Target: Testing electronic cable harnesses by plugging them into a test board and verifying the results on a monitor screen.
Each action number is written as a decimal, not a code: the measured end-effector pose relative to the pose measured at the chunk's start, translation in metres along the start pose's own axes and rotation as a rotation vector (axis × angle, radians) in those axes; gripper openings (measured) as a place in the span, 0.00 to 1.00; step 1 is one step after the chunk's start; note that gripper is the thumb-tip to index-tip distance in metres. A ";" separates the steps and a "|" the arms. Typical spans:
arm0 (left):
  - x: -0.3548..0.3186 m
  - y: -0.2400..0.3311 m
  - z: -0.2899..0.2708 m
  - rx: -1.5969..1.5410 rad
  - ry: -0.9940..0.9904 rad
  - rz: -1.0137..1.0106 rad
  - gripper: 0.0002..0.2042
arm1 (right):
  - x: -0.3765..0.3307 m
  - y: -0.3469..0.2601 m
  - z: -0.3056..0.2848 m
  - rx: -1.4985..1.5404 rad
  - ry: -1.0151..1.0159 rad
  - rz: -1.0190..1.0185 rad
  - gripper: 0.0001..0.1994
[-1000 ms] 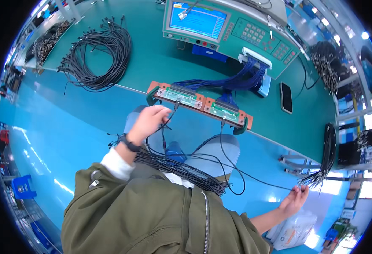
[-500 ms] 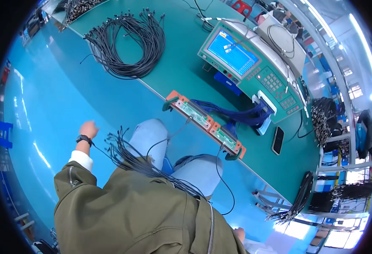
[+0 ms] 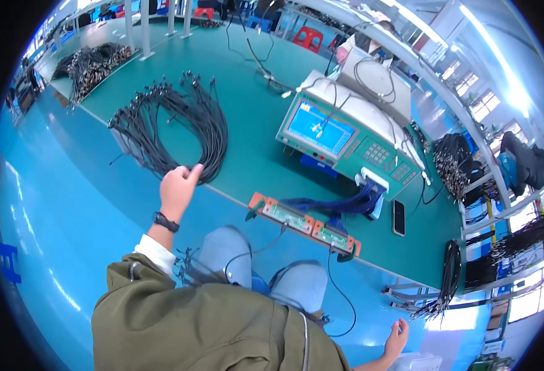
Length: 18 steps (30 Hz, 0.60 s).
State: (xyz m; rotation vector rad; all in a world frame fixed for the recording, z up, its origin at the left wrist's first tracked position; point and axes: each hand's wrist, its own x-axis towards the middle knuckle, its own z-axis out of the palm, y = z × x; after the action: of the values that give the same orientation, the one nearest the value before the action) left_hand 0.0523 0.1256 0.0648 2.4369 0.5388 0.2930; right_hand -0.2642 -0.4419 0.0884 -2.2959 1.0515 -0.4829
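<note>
My left hand (image 3: 180, 190), with a dark wrist strap, is at the table's near edge against the near side of a coiled bundle of black cables (image 3: 213, 133). Its fingers are curled and partly hidden, so what they hold cannot be made out. Out over the floor at the lower right, my right hand (image 3: 396, 342) holds nothing, its fingers apart. Between the hands, an orange-and-green connector fixture (image 3: 287, 216) is fixed along the table edge. Black leads (image 3: 340, 290) hang from its two halves toward my lap, where more black cables (image 3: 188, 266) lie.
Behind the fixture stands a green test instrument (image 3: 349, 151) with a lit screen, joined to it by thick blue cables (image 3: 346, 203). A phone (image 3: 398, 217) lies to the right. More cable bundles (image 3: 92, 65) lie at the far left and hang at the table's right end (image 3: 448, 278).
My left hand has moved up and to the right, from above the floor to the cable bundle. My right hand has come further into view. The whole view has shifted.
</note>
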 end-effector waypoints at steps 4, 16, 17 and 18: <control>0.056 0.020 0.049 0.400 0.267 0.350 0.22 | 0.001 -0.084 0.023 0.032 -0.129 -0.110 0.16; 0.108 0.060 0.128 0.207 -0.065 0.364 0.15 | 0.030 0.029 -0.062 0.224 -0.269 0.161 0.20; 0.098 0.060 0.134 0.178 -0.038 0.501 0.14 | 0.026 0.018 -0.055 0.227 -0.242 0.115 0.18; 0.090 0.059 0.137 0.192 -0.041 0.507 0.14 | 0.023 0.005 -0.047 0.232 -0.217 0.070 0.16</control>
State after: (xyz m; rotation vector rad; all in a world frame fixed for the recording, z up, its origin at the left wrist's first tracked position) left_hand 0.1962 0.0509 0.0008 2.7339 -0.0854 0.4110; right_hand -0.2776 -0.4779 0.1235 -2.0469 0.9148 -0.3017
